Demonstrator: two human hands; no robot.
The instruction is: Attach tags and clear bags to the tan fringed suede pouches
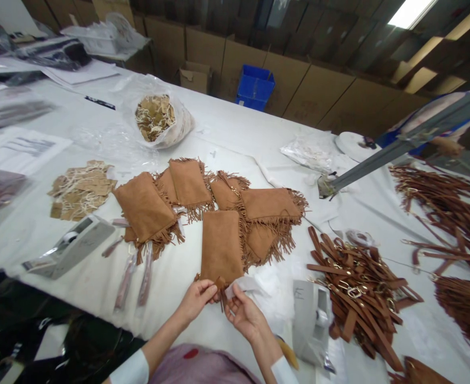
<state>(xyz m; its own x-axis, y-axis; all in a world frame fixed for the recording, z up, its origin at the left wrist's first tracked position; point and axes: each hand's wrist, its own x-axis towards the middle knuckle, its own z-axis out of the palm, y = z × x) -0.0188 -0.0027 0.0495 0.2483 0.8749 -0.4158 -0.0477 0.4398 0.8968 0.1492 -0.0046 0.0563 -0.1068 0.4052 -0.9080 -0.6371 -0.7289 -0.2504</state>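
A brown suede pouch (221, 242) with a fringed edge lies flat right in front of me. At its near edge my left hand (197, 301) pinches a small brown leather tassel (221, 284). My right hand (243, 314) is closed on a piece of thin white tissue paper (249, 285) beside the tassel; its fingers also sit close to the tassel's strands, and I cannot tell whether they grip them. More fringed pouches (273, 204) lie overlapping behind. Crumpled white tissue (275, 298) is heaped just right of my right hand.
Grey tape dispensers (73, 245) stand left and right. Brown straps with metal buckles (357, 288) are piled at right. Tags with strings (83, 189) lie at left, below a plastic bag of tags (167, 120). A metal post (395, 149) rises at right, near another person's hand (446, 145).
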